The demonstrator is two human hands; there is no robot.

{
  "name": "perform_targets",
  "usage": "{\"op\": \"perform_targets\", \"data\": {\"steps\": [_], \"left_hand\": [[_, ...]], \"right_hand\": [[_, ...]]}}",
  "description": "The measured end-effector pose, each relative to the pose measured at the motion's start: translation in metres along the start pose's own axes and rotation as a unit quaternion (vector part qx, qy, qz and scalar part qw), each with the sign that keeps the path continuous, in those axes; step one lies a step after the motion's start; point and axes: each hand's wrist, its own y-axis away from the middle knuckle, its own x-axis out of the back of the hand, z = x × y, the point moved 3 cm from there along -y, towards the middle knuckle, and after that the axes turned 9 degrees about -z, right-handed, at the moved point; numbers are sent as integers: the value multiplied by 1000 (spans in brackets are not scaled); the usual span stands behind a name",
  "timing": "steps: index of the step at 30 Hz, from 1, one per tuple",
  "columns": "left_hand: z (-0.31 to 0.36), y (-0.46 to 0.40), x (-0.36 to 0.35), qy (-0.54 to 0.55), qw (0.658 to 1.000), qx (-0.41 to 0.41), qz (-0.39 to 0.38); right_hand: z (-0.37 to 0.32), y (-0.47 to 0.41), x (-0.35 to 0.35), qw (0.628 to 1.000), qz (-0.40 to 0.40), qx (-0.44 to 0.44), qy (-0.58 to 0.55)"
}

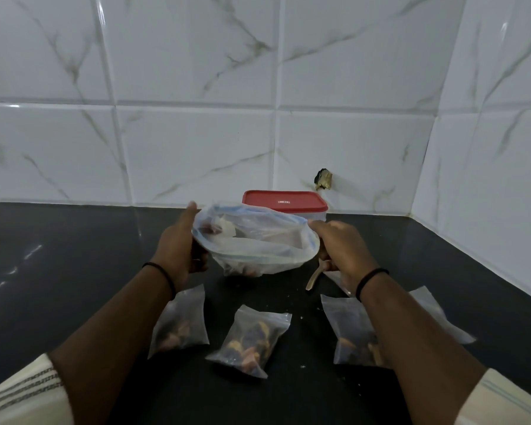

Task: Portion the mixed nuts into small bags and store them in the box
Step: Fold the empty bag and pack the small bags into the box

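Large clear bag point(258, 243) of mixed nuts held above black counter point(74, 256), mouth stretched wide: left hand point(178, 250) gripping rim at 9 o'clock, right hand point(341, 253) gripping rim at 3 o'clock (spoon point(313, 277) also clutched in right). Red-lidded box point(284, 202) closed, at 12 o'clock behind bag. 3 filled small bags point(249, 338) lying at 6 o'clock

one head-worn wide-angle view looked forward and down, close over the dark counter point(74, 271), facing the tiled wall point(196, 133) corner.
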Motion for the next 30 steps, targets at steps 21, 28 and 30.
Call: {"op": "perform_targets", "data": {"steps": [21,28,30], "left_hand": [[-1,0,-10,3,989,3,-148],[-5,0,-8,60,977,53,-200],[-5,-1,-9,60,976,37,-204]], "right_hand": [[-3,5,-3,986,-94,-29,-131],[-6,5,-2,986,-80,-24,-143],[-6,5,-2,988,-74,-20,-131]]}}
